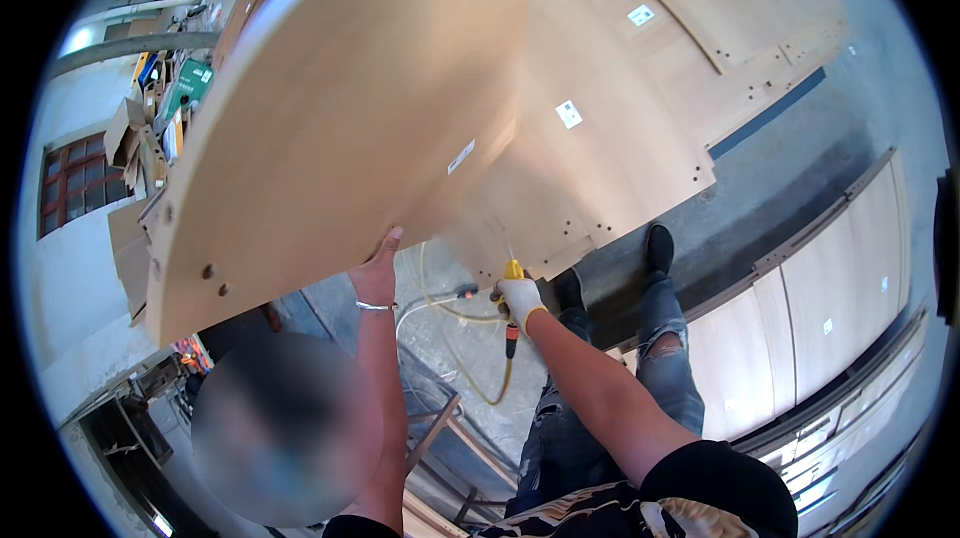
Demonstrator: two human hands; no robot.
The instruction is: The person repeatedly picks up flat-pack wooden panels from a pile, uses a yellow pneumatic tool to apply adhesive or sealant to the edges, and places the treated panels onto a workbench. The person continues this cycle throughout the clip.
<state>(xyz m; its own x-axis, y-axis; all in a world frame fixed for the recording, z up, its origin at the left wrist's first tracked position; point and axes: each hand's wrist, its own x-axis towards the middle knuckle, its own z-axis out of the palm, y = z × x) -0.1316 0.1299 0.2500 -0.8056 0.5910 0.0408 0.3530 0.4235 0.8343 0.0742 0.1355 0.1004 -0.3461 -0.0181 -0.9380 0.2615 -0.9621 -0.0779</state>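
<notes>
A large light-wood panel (330, 138) stands tilted up on the left, with round holes near its lower left corner and a white label. My bare left hand (376, 276), with a bracelet at the wrist, grips its lower edge, thumb on the face; the other fingers are hidden behind. In a white glove, my right hand (520, 300) is closed round a yellow air blow gun (514, 269). The gun's thin nozzle points at the flat panels beyond. A yellow hose (500, 388) runs from its orange-and-black coupling and loops down to the floor.
More drilled, labelled panels (620, 138) lie flat ahead, partly overlapping. Other panels (790, 328) are stacked on the right beyond my legs. Cardboard and offcuts (140, 148) crowd the far left. A wooden frame (440, 428) stands below my hands. A blurred round patch covers the lower left.
</notes>
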